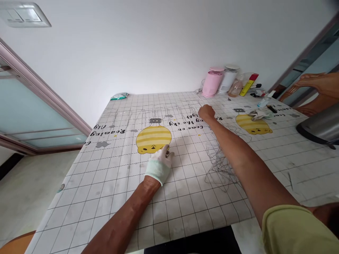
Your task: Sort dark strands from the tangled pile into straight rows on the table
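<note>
Strands (169, 107), perhaps wire, lie spread out far, with a tangle (221, 164) unsorted nearer right; left hand (161, 158) rests thumb and forefinger apart, right hand (207, 113) fisted, contents unclear.

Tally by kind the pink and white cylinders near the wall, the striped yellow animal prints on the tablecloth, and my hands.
Cylinders: 2
Animal prints: 2
Hands: 2 (left hand gloved, right hand bare)
Total: 6
</note>
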`<state>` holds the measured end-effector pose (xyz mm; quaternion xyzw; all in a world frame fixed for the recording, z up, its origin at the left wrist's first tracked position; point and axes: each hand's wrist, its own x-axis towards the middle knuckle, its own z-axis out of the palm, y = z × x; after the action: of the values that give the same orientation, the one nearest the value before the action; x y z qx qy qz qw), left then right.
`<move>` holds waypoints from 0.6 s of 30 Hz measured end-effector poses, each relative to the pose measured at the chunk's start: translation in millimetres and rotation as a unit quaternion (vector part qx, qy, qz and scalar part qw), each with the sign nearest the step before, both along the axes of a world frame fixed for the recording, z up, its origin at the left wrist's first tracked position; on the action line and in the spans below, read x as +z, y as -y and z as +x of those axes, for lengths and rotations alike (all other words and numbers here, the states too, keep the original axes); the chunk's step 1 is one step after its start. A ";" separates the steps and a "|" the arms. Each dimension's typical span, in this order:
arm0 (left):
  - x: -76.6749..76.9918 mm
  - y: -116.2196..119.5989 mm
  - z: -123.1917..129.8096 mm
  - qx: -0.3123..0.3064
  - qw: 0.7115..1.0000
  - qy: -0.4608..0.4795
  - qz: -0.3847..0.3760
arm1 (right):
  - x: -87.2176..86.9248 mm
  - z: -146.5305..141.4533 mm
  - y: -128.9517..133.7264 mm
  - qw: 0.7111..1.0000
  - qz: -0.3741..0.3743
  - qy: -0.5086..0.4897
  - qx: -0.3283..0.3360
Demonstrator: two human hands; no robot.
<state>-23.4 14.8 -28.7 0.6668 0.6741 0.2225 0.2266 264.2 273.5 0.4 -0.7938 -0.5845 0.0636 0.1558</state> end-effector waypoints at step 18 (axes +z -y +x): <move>10.7 -0.8 -0.2 0.022 0.999 -0.038 0.030 | 26.0 59.7 155.6 0.960 -0.028 -0.172 0.218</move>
<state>-23.5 15.6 -18.0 0.6667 0.6895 0.2218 0.1758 323.9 117.9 26.4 -0.6287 -0.7055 0.2476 0.2139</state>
